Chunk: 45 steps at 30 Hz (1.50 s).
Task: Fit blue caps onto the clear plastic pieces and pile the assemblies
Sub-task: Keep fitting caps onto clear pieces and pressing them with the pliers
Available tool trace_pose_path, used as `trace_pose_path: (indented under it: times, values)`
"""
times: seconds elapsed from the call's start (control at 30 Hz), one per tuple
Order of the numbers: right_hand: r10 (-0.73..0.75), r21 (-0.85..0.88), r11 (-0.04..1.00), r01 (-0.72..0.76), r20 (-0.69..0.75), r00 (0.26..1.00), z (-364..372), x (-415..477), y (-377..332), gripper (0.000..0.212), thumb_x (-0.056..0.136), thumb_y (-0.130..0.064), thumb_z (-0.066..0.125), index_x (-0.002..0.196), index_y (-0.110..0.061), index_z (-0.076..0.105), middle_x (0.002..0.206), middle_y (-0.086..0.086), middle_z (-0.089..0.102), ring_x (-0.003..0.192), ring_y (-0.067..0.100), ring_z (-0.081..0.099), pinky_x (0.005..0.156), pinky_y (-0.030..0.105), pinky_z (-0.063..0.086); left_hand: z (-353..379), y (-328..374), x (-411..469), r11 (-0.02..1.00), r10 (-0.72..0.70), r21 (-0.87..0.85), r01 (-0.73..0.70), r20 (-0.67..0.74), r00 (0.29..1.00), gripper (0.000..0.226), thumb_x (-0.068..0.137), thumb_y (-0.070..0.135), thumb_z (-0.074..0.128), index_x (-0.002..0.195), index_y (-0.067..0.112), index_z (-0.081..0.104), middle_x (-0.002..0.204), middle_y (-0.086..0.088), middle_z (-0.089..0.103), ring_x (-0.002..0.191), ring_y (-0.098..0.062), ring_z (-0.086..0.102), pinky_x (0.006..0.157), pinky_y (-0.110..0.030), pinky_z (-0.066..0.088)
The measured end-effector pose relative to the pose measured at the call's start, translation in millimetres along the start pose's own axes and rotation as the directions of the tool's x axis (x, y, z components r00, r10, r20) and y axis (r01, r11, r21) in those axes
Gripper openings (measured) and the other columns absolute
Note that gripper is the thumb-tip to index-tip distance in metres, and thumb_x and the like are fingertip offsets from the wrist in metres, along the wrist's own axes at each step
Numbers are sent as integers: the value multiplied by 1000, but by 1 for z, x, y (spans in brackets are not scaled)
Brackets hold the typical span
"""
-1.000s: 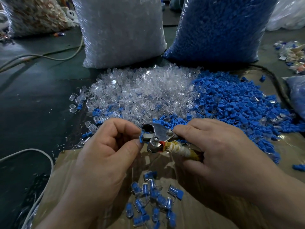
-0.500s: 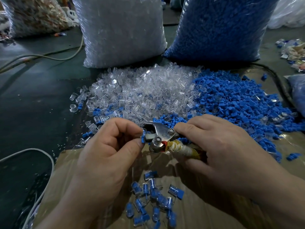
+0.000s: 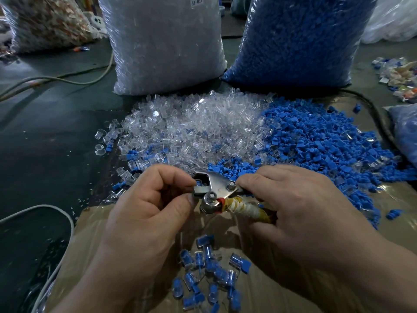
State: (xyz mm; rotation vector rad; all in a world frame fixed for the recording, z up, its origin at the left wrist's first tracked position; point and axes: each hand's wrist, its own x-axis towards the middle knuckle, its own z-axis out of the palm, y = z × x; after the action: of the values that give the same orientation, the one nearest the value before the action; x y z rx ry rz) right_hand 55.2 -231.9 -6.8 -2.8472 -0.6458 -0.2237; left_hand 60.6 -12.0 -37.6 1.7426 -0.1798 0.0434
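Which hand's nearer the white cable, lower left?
Left. The left hand, pinching a piece at the crimping tool head, lies just right of the white cable; the right hand, gripping the tool's handle, is farther right.

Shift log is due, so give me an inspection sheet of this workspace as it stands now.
Surface: dark floor; taped cardboard sheet under the hands.
Job's things: clear pieces heap beside blue caps heap; assemblies pile on the cardboard; capped piece in the metal tool head.
Clutter: mixed scraps far right.
Grippers: left hand pinches the capped piece; right hand grips the tool's wrapped handle.
Cables: white cable left; pale cable behind.
Surroundings: clear-parts bag, blue-parts bag behind the heaps.
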Motion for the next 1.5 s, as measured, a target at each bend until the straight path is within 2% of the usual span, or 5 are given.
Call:
trace_pose_path:
  times: [0.73, 1.0, 1.2, 1.33, 1.5]
  values:
    - [198, -120, 975, -189, 67, 978, 7, 15, 12, 60, 78, -66, 41, 126, -32, 55, 119, -9, 57, 116, 19, 43, 104, 38, 27, 7, -10, 2, 980, -94, 173, 98, -33, 995, 16, 79, 28, 66, 89, 41, 68, 62, 3, 69, 50, -4, 61, 48, -16, 48]
    - [-87, 23, 995, 92, -170, 982, 16, 10, -29, 29, 98, -40, 42, 88, -21, 61, 81, -4, 57, 74, 21, 54, 72, 40, 41, 15, -2, -4, 973, -8, 227, 27, -80, 997, 33, 68, 55, 58, 95, 39, 68, 70, 4, 71, 62, -21, 67, 59, -51, 58]
    - [-64, 67, 995, 75, -144, 988, 12, 8, -28, 31, 97, -36, 35, 85, -22, 60, 76, -7, 54, 68, 15, 50, 67, 35, 44, 12, 11, -7, 975, 66, 218, -53, -55, 996, 14, 82, 53, 67, 91, 43, 69, 73, 10, 72, 59, -3, 65, 53, -13, 51]
    - [-153, 85, 981, 176, -229, 961, 13, 7, -30, 28, 95, -30, 42, 85, -15, 64, 79, 0, 58, 72, 21, 53, 67, 40, 43, 12, 13, -4, 979, 41, 202, -43, 16, 999, 43, 94, 61, 54, 78, 23, 63, 60, 5, 63, 50, 1, 52, 46, -10, 41]
    - [-63, 255, 959, 122, -227, 972, 10, 6, -43, 25, 93, -31, 45, 71, -18, 47, 68, -7, 44, 62, 15, 40, 58, 34, 34, 13, 12, -4, 937, 216, 257, -238, 111, 970, 22, 95, 39, 47, 85, 22, 56, 63, 17, 57, 52, 5, 49, 49, -8, 39]
